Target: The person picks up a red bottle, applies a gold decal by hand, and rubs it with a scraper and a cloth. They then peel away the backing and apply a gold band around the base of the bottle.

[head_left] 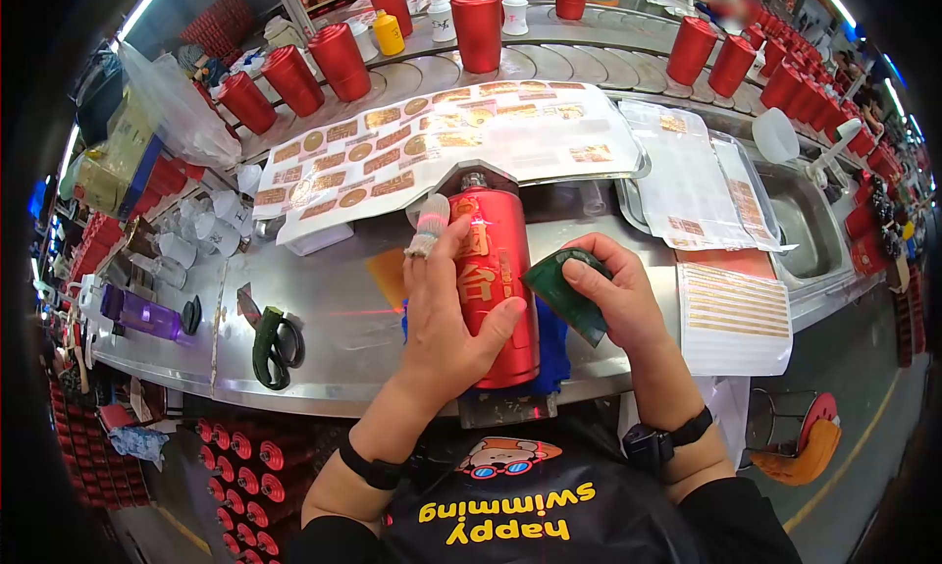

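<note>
A red bottle (508, 270) with gold characters lies in front of me, its neck in a metal holder (476, 170) and blue cloth (552, 343) beneath it. My left hand (442, 309) grips the bottle's left side, thumb across its lower part; one finger wears a whitish wrap (428, 229). Between the thumb and fingers of my right hand (620, 289) is a dark green flat scraper (567, 294), its edge right at the bottle's right side.
Sheets of gold decals (392, 157) lie on a tray behind the bottle, with more sheets (734, 314) on the right. Scissors with a dark green wrapped handle (267, 348) and a purple bottle (140, 312) are at left. Red canisters (478, 34) stand on the conveyor (579, 69). A sink (814, 221) is at right.
</note>
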`<action>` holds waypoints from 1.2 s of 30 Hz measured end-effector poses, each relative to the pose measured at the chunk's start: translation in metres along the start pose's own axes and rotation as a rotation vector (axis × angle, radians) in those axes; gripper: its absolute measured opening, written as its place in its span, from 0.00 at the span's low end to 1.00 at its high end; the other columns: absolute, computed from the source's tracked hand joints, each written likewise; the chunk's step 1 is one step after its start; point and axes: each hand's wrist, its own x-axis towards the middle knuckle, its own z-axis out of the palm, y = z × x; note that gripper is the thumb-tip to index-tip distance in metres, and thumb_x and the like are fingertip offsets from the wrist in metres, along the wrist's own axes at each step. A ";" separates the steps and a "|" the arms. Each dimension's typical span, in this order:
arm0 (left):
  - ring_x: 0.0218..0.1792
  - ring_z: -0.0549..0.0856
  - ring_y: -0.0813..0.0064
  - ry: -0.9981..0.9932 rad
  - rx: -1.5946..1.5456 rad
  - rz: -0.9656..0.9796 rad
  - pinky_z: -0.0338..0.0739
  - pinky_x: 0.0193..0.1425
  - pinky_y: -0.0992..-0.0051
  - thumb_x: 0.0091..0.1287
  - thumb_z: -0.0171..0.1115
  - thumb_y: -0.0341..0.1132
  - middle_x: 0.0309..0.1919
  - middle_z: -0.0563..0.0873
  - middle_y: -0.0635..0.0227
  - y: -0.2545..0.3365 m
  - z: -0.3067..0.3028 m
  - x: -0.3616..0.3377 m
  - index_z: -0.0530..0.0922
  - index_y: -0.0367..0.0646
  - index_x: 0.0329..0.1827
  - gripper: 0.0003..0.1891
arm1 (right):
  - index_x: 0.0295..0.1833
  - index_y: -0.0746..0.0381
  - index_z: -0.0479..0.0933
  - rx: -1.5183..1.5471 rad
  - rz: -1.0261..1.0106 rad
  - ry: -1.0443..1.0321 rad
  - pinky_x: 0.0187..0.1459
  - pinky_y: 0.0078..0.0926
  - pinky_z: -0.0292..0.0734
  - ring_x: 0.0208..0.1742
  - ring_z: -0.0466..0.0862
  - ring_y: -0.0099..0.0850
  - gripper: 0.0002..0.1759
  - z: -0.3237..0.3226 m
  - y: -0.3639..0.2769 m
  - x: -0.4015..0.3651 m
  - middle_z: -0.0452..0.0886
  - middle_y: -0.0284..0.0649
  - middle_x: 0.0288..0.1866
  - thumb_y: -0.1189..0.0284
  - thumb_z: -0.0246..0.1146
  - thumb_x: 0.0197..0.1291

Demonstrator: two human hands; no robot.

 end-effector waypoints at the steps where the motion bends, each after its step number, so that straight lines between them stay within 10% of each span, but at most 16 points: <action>1: 0.62 0.68 0.45 -0.014 0.014 -0.006 0.59 0.69 0.53 0.61 0.68 0.51 0.62 0.72 0.45 0.001 -0.002 -0.002 0.62 0.35 0.71 0.42 | 0.48 0.64 0.77 -0.002 -0.001 0.007 0.42 0.16 0.76 0.39 0.79 0.15 0.11 0.000 0.000 0.000 0.83 0.31 0.38 0.70 0.65 0.65; 12: 0.73 0.59 0.46 -0.174 0.380 0.238 0.39 0.76 0.44 0.63 0.51 0.71 0.67 0.72 0.46 0.019 -0.015 -0.009 0.65 0.39 0.74 0.47 | 0.48 0.65 0.77 -0.024 -0.020 0.029 0.41 0.16 0.75 0.38 0.79 0.15 0.10 0.002 0.000 -0.001 0.83 0.31 0.38 0.71 0.65 0.65; 31: 0.69 0.67 0.54 -0.174 0.291 0.329 0.38 0.78 0.47 0.68 0.51 0.65 0.59 0.81 0.62 0.008 -0.022 0.005 0.70 0.42 0.70 0.39 | 0.48 0.64 0.78 -0.253 -0.134 0.065 0.40 0.16 0.77 0.38 0.80 0.16 0.10 0.005 -0.021 -0.005 0.83 0.32 0.37 0.72 0.66 0.64; 36: 0.72 0.63 0.46 -0.030 0.067 0.117 0.43 0.77 0.44 0.57 0.58 0.73 0.71 0.64 0.42 -0.013 -0.009 -0.050 0.45 0.30 0.78 0.62 | 0.47 0.61 0.80 -0.694 -0.484 -0.001 0.37 0.21 0.72 0.34 0.77 0.21 0.12 0.021 -0.036 0.007 0.79 0.31 0.34 0.74 0.71 0.58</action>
